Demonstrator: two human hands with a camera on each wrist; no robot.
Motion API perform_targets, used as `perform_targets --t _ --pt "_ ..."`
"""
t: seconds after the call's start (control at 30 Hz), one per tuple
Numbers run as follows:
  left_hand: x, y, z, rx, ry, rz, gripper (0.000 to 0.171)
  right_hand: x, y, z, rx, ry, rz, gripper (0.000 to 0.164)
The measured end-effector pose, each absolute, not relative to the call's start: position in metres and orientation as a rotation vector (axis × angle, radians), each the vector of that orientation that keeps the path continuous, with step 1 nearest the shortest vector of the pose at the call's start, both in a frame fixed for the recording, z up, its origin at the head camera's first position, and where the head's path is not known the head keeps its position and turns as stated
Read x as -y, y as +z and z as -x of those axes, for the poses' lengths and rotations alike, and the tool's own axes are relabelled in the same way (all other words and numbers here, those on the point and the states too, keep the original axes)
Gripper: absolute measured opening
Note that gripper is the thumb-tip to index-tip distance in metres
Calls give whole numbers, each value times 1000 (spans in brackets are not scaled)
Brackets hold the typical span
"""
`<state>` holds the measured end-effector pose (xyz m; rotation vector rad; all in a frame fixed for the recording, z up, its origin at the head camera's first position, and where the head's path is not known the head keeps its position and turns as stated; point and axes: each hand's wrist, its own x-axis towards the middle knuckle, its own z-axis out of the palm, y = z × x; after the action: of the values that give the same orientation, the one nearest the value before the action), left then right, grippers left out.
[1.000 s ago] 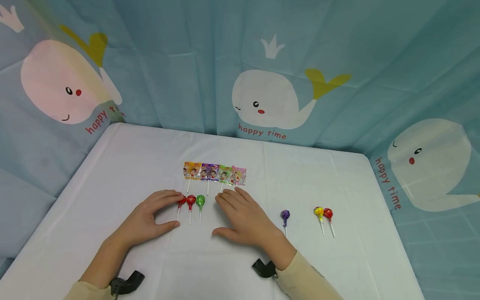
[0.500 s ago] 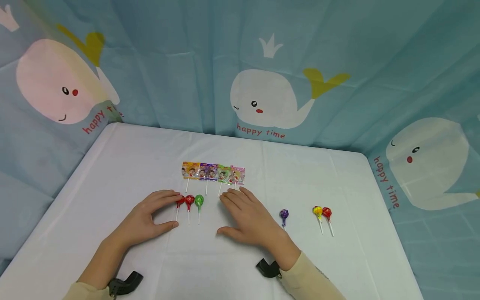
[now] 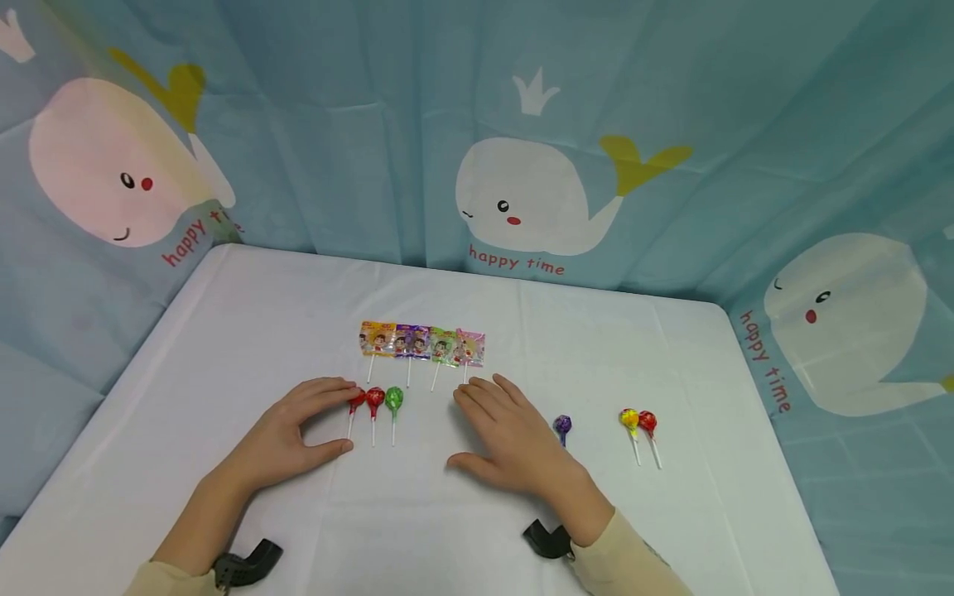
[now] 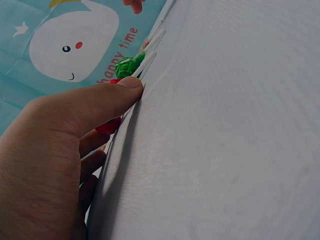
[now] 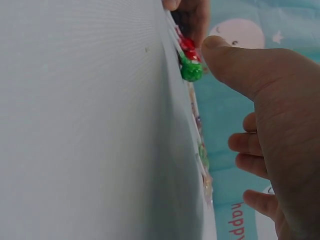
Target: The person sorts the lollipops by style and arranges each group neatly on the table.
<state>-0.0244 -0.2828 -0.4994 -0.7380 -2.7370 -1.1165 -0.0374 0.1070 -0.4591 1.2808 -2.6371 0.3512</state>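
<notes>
In the head view, my left hand [image 3: 286, 439] rests at the left end of a short row of ball-shaped lollipops. Its fingertips touch the head of the left red lollipop [image 3: 357, 399], and the thumb lies by that stick's lower end. A second red lollipop [image 3: 375, 398] and a green lollipop [image 3: 393, 399] stand side by side to its right. My right hand [image 3: 514, 443] is spread to the right of the green one, apart from it and holding nothing. A purple lollipop [image 3: 562, 425] lies beyond it, its stick partly hidden by that hand.
Behind the row, flat wrapped lollipops lie edge to edge: orange [image 3: 378, 338], purple [image 3: 412, 341], green [image 3: 445, 346] and pink [image 3: 470, 348]. A yellow lollipop [image 3: 629, 419] and a red one [image 3: 648, 423] lie at the right. A whale-printed curtain [image 3: 343, 165] borders the white table [image 3: 246, 331].
My right hand has drawn away to the right from the row, covering more of the purple lollipop's stick. My left hand stays at the red lollipop. The view has shifted slightly.
</notes>
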Motion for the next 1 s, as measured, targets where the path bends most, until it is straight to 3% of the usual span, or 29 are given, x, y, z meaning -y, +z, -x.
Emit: perform_targets --t 1.0 --pt "283 -499 24 2723 -1118 745 78 -150 -464 22 2755 383 -1134 85"
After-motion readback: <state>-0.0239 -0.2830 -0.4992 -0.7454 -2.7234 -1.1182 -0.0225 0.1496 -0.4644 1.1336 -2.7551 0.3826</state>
